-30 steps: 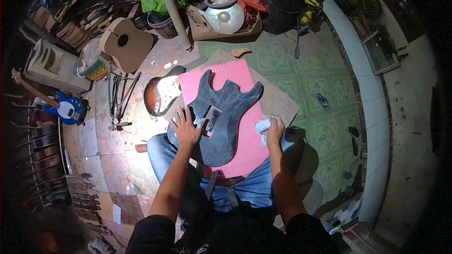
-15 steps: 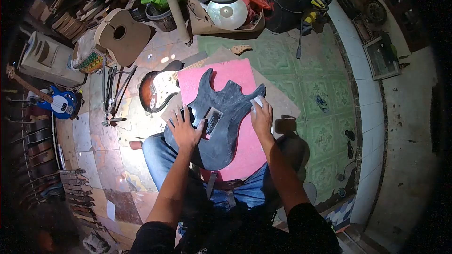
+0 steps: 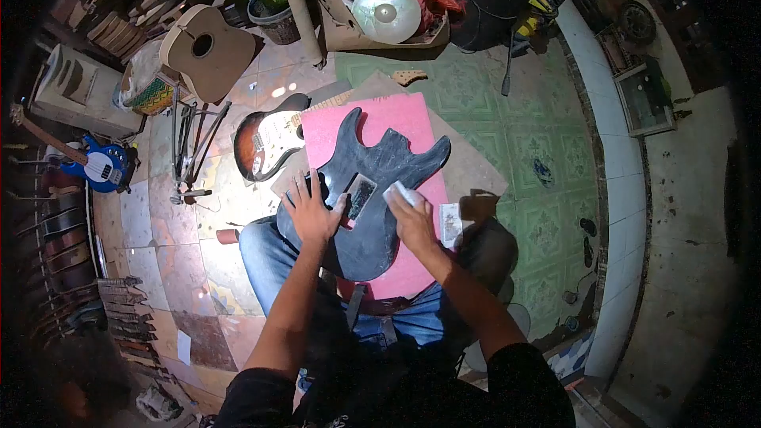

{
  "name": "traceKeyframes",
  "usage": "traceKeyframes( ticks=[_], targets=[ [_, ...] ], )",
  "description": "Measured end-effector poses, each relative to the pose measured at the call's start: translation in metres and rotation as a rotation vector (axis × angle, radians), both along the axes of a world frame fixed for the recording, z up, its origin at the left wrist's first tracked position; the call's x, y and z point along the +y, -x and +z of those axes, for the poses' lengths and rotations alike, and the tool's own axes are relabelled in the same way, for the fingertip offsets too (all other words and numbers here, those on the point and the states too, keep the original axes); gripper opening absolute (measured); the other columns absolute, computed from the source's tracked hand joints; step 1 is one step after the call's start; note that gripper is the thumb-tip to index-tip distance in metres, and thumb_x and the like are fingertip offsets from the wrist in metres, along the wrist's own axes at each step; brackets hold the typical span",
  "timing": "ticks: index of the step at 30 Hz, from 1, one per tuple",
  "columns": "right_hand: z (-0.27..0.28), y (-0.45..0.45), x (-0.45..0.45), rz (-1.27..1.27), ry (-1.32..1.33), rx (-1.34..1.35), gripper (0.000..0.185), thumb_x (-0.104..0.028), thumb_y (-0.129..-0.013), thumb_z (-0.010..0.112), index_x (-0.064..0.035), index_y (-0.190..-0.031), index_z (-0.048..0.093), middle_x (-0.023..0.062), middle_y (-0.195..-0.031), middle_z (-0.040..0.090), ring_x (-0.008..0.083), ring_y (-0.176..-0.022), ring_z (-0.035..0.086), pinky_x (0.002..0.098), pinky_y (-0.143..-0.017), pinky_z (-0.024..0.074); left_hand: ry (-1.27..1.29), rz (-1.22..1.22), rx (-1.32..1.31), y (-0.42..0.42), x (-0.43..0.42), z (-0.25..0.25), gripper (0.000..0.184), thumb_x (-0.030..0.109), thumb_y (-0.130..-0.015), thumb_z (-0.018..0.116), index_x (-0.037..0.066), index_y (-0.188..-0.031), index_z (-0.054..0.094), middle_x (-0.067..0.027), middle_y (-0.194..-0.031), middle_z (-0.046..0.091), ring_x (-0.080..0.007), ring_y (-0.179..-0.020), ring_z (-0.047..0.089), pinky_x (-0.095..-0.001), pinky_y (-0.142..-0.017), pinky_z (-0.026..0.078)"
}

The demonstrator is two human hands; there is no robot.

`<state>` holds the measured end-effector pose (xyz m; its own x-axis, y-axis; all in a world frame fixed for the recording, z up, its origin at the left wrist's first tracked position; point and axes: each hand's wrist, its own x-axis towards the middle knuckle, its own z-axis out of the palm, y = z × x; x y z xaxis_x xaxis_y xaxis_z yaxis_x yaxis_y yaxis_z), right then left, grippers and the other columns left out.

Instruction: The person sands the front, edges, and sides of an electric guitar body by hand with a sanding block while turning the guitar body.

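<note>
A dark, matte electric guitar body [image 3: 366,246] lies across my lap on a pink board [image 3: 321,128]. Its surface has a rectangular cut-out near the middle, with pale dust around it. My left hand [image 3: 314,214] rests on the left side of the body, fingers spread and holding nothing. Pinched in my right hand [image 3: 414,220] is a small white pad [image 3: 403,192], pressed to the body's right edge beside the cut-out. Whether the pad is cloth or folded sandpaper I cannot tell. A whitish rectangular piece [image 3: 450,226] lies just right of that hand.
A sunburst electric guitar [image 3: 252,147] lies on the floor beyond the board. Farther left are folded metal stands [image 3: 190,150], an acoustic guitar body [image 3: 202,55] and a blue bass [image 3: 99,165]. A cardboard box [image 3: 380,46] and black bucket [image 3: 487,12] stand at the back.
My right hand, with the white pad, has slid from the upper right horn down and left to beside the cut-out. The whitish piece at right now shows. My left hand stays put.
</note>
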<state>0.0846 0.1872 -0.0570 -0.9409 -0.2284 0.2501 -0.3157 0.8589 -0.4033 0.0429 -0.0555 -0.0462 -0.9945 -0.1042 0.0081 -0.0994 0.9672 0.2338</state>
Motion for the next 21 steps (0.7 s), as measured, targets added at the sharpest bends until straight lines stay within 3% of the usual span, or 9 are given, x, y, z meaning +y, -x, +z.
traceKeyframes(
  ticks=[3, 5, 9, 11, 13, 15, 17, 21],
  targets=[
    [0.003, -0.020, -0.003, 0.117, 0.041, -0.019, 0.054, 0.002, -0.083, 0.058, -0.0168, -0.133, 0.067, 0.0045, -0.146, 0.058, 0.0293, -0.125, 0.055, 0.0440, -0.100, 0.0411, -0.002, 0.007, -0.004, 0.000, 0.001, 0.001, 0.097, 0.065, -0.085, 0.064, 0.014, -0.161, 0.032, -0.0198, -0.162, 0.034, -0.0386, -0.154, 0.022, -0.0618, -0.123, 0.008],
    [0.007, -0.038, -0.003, 0.270, 0.114, -0.098, 0.052, 0.002, -0.086, 0.057, -0.0183, -0.133, 0.068, 0.0012, -0.145, 0.060, 0.0250, -0.126, 0.054, 0.0417, -0.099, 0.0409, -0.013, 0.007, -0.007, 0.000, 0.000, 0.002, 0.098, 0.065, -0.085, 0.064, 0.014, -0.161, 0.031, -0.0200, -0.162, 0.034, -0.0386, -0.154, 0.022, -0.0614, -0.123, 0.008],
    [0.004, -0.041, 0.019, 0.404, 0.133, -0.106, 0.043, 0.000, -0.086, 0.059, -0.0158, -0.124, 0.071, 0.0055, -0.143, 0.060, 0.0259, -0.117, 0.059, 0.0428, -0.096, 0.0441, -0.016, 0.006, 0.004, 0.001, 0.000, 0.002, 0.098, 0.065, -0.084, 0.064, 0.015, -0.161, 0.030, -0.0201, -0.162, 0.034, -0.0386, -0.154, 0.022, -0.0608, -0.123, 0.007],
    [-0.006, -0.017, 0.035, 0.084, 0.166, -0.050, 0.048, 0.003, -0.085, 0.050, 0.0018, -0.131, 0.063, 0.0202, -0.134, 0.063, 0.0404, -0.109, 0.061, 0.0531, -0.096, 0.0433, 0.003, 0.017, -0.025, 0.000, 0.000, 0.001, 0.098, 0.066, -0.084, 0.064, 0.015, -0.162, 0.030, -0.0205, -0.162, 0.034, -0.0386, -0.153, 0.023, -0.0604, -0.123, 0.007],
    [0.000, 0.014, 0.046, -0.160, 0.012, -0.011, 0.054, 0.005, -0.087, 0.046, 0.0038, -0.140, 0.054, 0.0226, -0.149, 0.051, 0.0421, -0.121, 0.055, 0.0542, -0.102, 0.0401, -0.001, 0.017, -0.028, -0.001, 0.000, 0.002, 0.098, 0.066, -0.084, 0.063, 0.015, -0.162, 0.029, -0.0208, -0.162, 0.033, -0.0386, -0.153, 0.023, -0.0604, -0.123, 0.007],
    [-0.010, 0.034, 0.054, -0.215, 0.029, 0.020, 0.058, 0.005, -0.087, 0.046, -0.0002, -0.145, 0.051, 0.0196, -0.156, 0.045, 0.0425, -0.122, 0.053, 0.0538, -0.104, 0.0398, -0.007, 0.014, -0.022, 0.001, 0.001, 0.003, 0.099, 0.066, -0.084, 0.063, 0.016, -0.162, 0.029, -0.0210, -0.162, 0.033, -0.0387, -0.153, 0.024, -0.0603, -0.123, 0.007],
    [-0.014, 0.042, 0.049, -0.338, -0.147, -0.110, 0.056, 0.002, -0.089, 0.053, -0.0055, -0.144, 0.054, 0.0127, -0.158, 0.044, 0.0394, -0.121, 0.051, 0.0490, -0.104, 0.0400, 0.005, 0.014, -0.031, 0.001, 0.001, 0.003, 0.098, 0.066, -0.084, 0.063, 0.016, -0.162, 0.029, -0.0212, -0.162, 0.034, -0.0386, -0.153, 0.024, -0.0605, -0.123, 0.007],
    [-0.014, 0.023, 0.024, -0.164, -0.145, -0.061, 0.059, 0.003, -0.087, 0.054, -0.0085, -0.145, 0.054, 0.0094, -0.158, 0.044, 0.0372, -0.119, 0.052, 0.0477, -0.102, 0.0409, 0.006, 0.013, -0.023, 0.000, 0.000, 0.002, 0.098, 0.066, -0.084, 0.064, 0.016, -0.162, 0.029, -0.0212, -0.161, 0.034, -0.0385, -0.153, 0.024, -0.0605, -0.123, 0.008]
  ],
)
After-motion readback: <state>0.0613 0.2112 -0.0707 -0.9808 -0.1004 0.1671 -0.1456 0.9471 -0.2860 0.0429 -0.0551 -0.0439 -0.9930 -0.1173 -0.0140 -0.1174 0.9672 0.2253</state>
